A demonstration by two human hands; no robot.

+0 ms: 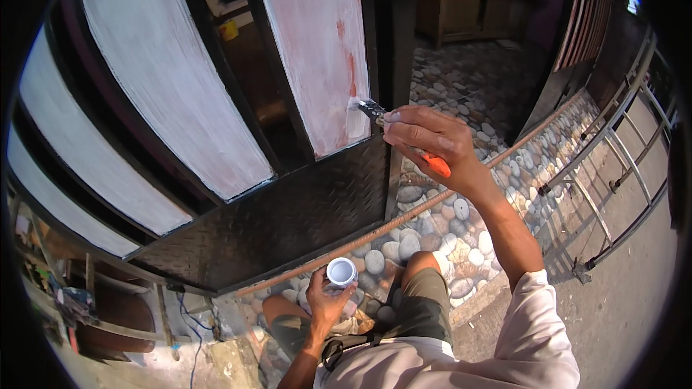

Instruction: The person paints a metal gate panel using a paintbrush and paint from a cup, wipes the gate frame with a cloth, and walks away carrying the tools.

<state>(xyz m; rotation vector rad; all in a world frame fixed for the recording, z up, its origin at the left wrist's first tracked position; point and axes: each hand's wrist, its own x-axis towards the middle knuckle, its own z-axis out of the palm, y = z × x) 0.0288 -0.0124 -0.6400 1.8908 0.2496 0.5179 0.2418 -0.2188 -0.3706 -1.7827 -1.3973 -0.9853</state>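
My right hand is closed around a paintbrush with an orange handle end. The bristles touch the lower right edge of a slat coated in thin white paint, where reddish streaks show through. Down near my lap, my left hand grips a small white paint cup, its mouth facing up and pale inside. More white-painted slats stand to the left in the same black metal gate.
Below the slats is a dark textured panel. Rounded pebbles cover the ground by my knees and past the gate. A metal ladder-like frame lies at right. A blue cord and wooden pieces are at lower left.
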